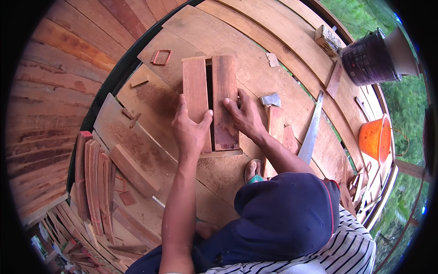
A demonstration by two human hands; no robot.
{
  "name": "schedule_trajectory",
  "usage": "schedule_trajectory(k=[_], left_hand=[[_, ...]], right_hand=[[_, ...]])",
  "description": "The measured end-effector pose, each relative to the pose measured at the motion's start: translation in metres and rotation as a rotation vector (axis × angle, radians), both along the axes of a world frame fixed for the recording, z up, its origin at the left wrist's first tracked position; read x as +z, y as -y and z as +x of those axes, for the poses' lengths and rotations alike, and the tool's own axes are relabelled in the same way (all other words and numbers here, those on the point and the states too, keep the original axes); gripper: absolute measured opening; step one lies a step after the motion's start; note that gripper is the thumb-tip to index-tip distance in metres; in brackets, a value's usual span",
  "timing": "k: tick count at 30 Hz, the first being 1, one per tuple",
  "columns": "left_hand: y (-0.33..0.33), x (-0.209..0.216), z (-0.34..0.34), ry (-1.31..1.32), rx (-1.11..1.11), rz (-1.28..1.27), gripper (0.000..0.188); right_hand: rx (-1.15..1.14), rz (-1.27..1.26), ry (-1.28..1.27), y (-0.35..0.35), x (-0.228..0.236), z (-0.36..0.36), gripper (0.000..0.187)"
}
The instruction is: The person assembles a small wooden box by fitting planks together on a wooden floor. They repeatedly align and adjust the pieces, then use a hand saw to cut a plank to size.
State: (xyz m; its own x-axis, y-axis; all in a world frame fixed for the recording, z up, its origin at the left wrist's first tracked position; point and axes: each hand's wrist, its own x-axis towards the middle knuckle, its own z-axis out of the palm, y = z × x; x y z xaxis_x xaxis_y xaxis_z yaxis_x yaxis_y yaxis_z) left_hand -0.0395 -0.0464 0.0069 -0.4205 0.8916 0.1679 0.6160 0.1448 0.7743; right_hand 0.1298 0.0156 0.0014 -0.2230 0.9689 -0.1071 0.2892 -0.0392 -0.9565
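Note:
A wooden box point(196, 91) made of reddish-brown boards is held out in front of me. Two long boards form its upper face, with a narrow dark gap between them, and thin end pieces show at the far and near ends. My left hand point(189, 121) grips the left side, its thumb on top near the gap. On the opposite side my right hand point(244, 115) holds the right board point(224, 86), thumb on its upper face. The fingers under and behind the box are partly hidden.
Right of my right hand lie a hatchet point(270, 99) and a handsaw point(312, 130). An orange bucket point(375, 138) and a dark bucket point(368, 58) stand at the right edge. Boards point(94, 182) lean at left; a red rectangular frame point(161, 57) and sawdust lie farther off.

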Motion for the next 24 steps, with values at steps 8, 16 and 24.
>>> schedule_trajectory(k=[8,16,24], left_hand=[[0.001,0.003,0.001,0.015,-0.029,-0.032,0.084],[0.002,0.005,0.000,0.016,-0.054,-0.019,0.082],[0.003,0.004,0.000,0.011,-0.059,-0.022,0.080]], right_hand=[[0.020,-0.018,0.070,0.001,-0.007,0.003,0.049],[0.025,-0.063,-0.046,0.002,-0.007,0.000,0.047],[0.054,-0.077,0.042,-0.001,-0.004,0.000,0.051]])
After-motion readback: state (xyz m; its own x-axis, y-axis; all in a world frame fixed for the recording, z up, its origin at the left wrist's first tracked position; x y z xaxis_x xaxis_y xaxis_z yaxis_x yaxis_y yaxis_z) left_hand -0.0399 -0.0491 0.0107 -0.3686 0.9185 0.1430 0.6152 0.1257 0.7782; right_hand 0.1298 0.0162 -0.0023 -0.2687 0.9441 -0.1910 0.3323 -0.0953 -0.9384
